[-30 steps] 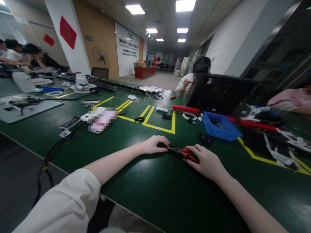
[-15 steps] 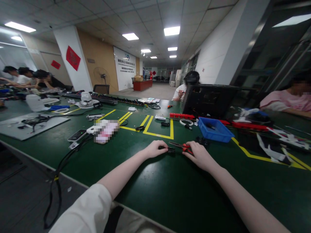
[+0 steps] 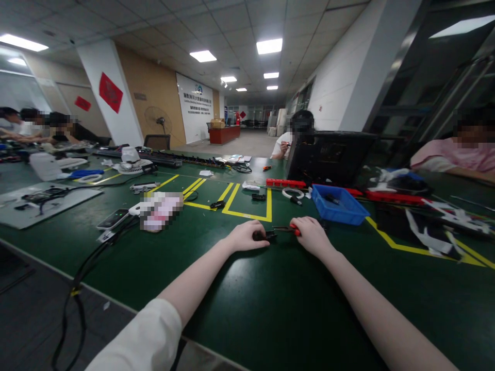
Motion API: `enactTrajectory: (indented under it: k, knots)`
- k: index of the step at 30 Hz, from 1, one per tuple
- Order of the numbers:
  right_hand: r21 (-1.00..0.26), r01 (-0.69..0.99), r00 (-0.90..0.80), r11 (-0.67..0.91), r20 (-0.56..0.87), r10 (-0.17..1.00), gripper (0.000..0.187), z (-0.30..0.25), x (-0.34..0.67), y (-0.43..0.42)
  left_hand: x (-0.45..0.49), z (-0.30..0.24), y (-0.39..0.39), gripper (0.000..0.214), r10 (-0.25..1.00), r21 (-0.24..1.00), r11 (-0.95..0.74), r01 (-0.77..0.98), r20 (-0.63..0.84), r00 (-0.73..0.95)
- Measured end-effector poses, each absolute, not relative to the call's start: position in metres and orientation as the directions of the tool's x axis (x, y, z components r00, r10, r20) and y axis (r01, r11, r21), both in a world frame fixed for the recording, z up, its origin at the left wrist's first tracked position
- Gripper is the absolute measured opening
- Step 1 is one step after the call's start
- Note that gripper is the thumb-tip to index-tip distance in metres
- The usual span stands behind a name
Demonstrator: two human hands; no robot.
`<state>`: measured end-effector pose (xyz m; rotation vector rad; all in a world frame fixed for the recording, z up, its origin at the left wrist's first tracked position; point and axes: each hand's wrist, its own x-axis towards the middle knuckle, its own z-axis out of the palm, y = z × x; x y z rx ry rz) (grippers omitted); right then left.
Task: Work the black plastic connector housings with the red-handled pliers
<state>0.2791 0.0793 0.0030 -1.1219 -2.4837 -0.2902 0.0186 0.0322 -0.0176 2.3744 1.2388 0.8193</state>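
Note:
Near the middle of the green table, my left hand is closed around a small black part, whose right end sticks out past the fingers. My right hand is wrapped around red-handled pliers. Their thin metal jaws point left and lie close to the black part; whether they touch it I cannot tell. The palm hides most of the pliers' handles. Behind my right hand, a few dark pieces are partly covered.
A blue tray with dark bits inside stands beyond my right hand. Past it are a red power strip and a large black panel. A phone and cables lie to the left. Co-workers sit around the table.
My right hand has turned, and the pliers' handles have closed together in it. Their jaws now lie nearer the black part. The view has shifted slightly.

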Motion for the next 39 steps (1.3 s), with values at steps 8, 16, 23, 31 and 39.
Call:
enactTrajectory:
  k: [8, 16, 23, 31, 39]
  knots:
    - [0.015, 0.753, -0.553, 0.658, 0.558, 0.619, 0.016, -0.007, 0.269, 0.074, 0.019, -0.024, 0.041, 0.024, 0.835, 0.568, -0.549, 0.613, 0.342, 0.431]
    - [0.114, 0.682, -0.638, 0.722, 0.574, 0.512, 0.016, -0.004, 0.259, 0.063, 0.022, -0.024, 0.037, 0.016, 0.770, 0.522, -0.637, 0.567, 0.410, 0.488]
    - [0.157, 0.704, -0.630, 0.693, 0.588, 0.507, 0.016, -0.008, 0.261, 0.067, 0.029, -0.014, 0.026, 0.019, 0.733, 0.364, -0.678, 0.638, 0.401, 0.550]
    - [0.153, 0.724, -0.618, 0.672, 0.576, 0.535, 0.021, -0.013, 0.264, 0.073, 0.029, -0.014, 0.025, 0.021, 0.722, 0.331, -0.679, 0.655, 0.460, 0.516]
    - [0.144, 0.730, -0.612, 0.669, 0.575, 0.543, 0.018, -0.013, 0.264, 0.073, 0.029, -0.012, 0.021, 0.022, 0.723, 0.346, -0.677, 0.649, 0.478, 0.500]
